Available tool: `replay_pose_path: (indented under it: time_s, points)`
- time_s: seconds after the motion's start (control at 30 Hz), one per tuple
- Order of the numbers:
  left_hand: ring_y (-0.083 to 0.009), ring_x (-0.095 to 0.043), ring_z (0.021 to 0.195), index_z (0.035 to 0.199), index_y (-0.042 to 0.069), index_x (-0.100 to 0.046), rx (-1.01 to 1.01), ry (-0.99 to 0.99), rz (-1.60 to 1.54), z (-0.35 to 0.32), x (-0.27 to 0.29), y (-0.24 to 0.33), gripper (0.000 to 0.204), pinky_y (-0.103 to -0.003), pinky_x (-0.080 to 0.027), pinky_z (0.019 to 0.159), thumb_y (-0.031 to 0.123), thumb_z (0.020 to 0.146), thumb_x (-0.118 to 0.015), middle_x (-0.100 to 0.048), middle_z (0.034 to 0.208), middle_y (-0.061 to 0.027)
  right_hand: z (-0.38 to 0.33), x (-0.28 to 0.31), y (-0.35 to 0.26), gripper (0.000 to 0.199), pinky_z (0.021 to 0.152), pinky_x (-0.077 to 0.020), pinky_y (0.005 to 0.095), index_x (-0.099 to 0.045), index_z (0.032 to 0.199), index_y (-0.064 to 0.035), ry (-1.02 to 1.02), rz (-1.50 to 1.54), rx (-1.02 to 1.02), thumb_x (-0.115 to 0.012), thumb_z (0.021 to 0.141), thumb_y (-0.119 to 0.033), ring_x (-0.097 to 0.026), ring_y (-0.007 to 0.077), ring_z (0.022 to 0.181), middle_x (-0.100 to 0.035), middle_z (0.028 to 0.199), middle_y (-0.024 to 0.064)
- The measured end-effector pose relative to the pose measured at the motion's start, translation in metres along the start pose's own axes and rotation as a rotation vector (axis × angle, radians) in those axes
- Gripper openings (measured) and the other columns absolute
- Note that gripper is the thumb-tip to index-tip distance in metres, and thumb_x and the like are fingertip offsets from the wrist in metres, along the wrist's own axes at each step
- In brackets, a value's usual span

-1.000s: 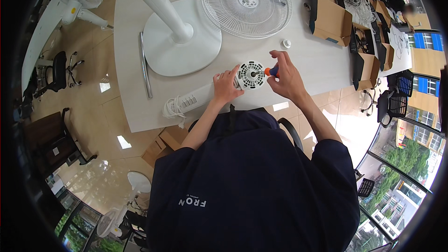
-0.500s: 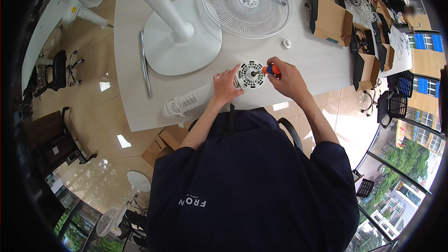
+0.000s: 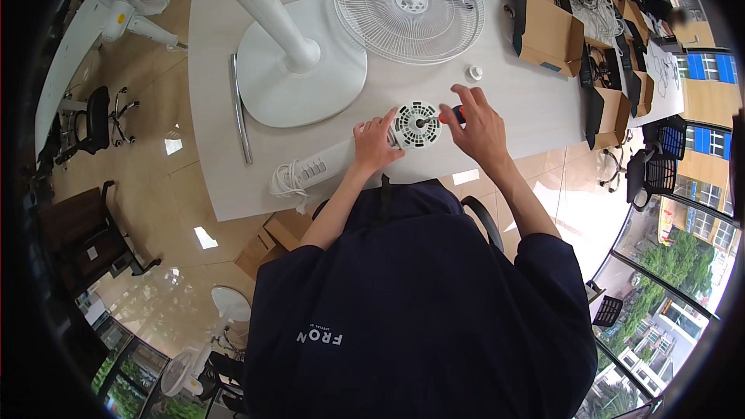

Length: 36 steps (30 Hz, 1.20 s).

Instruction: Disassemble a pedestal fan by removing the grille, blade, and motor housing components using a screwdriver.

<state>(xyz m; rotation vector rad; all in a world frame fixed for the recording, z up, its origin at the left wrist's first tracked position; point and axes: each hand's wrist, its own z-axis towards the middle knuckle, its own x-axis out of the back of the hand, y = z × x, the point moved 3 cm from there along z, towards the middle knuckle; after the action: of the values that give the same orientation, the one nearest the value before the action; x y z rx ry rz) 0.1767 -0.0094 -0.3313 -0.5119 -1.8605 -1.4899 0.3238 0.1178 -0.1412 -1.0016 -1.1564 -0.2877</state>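
Note:
A white fan motor housing (image 3: 417,136), round and slotted, faces up near the table's front edge. It adjoins a white fan column (image 3: 330,164) with push buttons, lying on the table. My left hand (image 3: 375,146) grips the housing's left side, thumb below and fingers above. From the right, my right hand (image 3: 479,130) holds a screwdriver (image 3: 450,115) with an orange and dark blue handle; its shaft points at the housing's centre. The thumb is at the handle, and the upper fingers are raised and bent. Whether the tip sits in a screw is too small to tell.
Behind stand a white fan base with its tube (image 3: 303,54) and a clear-white fan grille (image 3: 411,27). A metal rod (image 3: 241,109) lies at left, a small white cap (image 3: 474,73) at right. A coiled cord (image 3: 289,178) rests by the column. Open cardboard boxes (image 3: 549,39) fill the right.
My right hand's fingers have lifted and spread from the screwdriver handle, showing more of its dark part. My left hand and the housing stay in place.

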Motion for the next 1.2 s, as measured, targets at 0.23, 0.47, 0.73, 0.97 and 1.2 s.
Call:
replay_pose_path:
  time_s: [0.23,0.47,0.73,0.97,1.2]
  points:
    - [-0.026,-0.059,0.111,0.148,0.023,-0.04,0.013,-0.018,0.004,0.0,0.0,0.0,0.102,-0.051,-0.03,0.106,0.035,0.058,-0.085,-0.062,0.114,-0.009,0.004,0.004,0.006,0.036,0.066,-0.055,0.046,-0.055,0.12,-0.0042,-0.122,-0.031,0.075,-0.065,0.09,-0.022,-0.068,0.0337,0.076,-0.064,0.102,0.0161]
    - [-0.025,-0.059,0.111,0.148,0.023,-0.039,0.003,-0.019,0.015,0.0,0.001,0.002,0.102,-0.052,-0.03,0.106,0.035,0.058,-0.085,-0.062,0.114,-0.0089,0.003,-0.012,0.03,0.034,0.067,-0.0556,0.0399,-0.058,0.115,-0.0076,-0.077,-0.105,-0.151,-0.067,0.083,-0.014,-0.07,0.0281,0.078,-0.061,0.11,0.0118]
    - [-0.0243,-0.059,0.111,0.148,0.023,-0.039,0.008,-0.021,0.002,0.0,0.0,0.0,0.102,-0.052,-0.03,0.106,0.034,0.058,-0.084,-0.062,0.113,-0.0084,0.0,-0.008,0.011,0.029,0.065,-0.0543,0.0389,-0.061,0.109,-0.0074,-0.11,-0.114,-0.003,-0.07,0.083,-0.017,-0.069,0.0257,0.074,-0.059,0.108,0.0098]
    - [-0.0246,-0.059,0.111,0.149,0.024,-0.039,0.02,-0.029,-0.023,0.0,0.0,-0.001,0.102,-0.052,-0.029,0.107,0.035,0.058,-0.084,-0.062,0.112,-0.008,-0.001,0.004,-0.003,0.025,0.063,-0.0534,0.0399,-0.062,0.107,-0.0071,-0.099,-0.157,0.081,-0.069,0.086,-0.017,-0.067,0.0264,0.069,-0.059,0.108,0.0112]
    - [-0.0244,-0.059,0.111,0.148,0.024,-0.039,0.014,-0.026,0.001,0.001,0.0,-0.001,0.102,-0.052,-0.029,0.106,0.035,0.058,-0.085,-0.062,0.112,-0.0077,0.001,-0.003,0.007,0.027,0.064,-0.054,0.0407,-0.061,0.11,-0.0077,-0.078,-0.113,0.008,-0.068,0.084,-0.012,-0.069,0.0258,0.073,-0.06,0.106,0.0108]
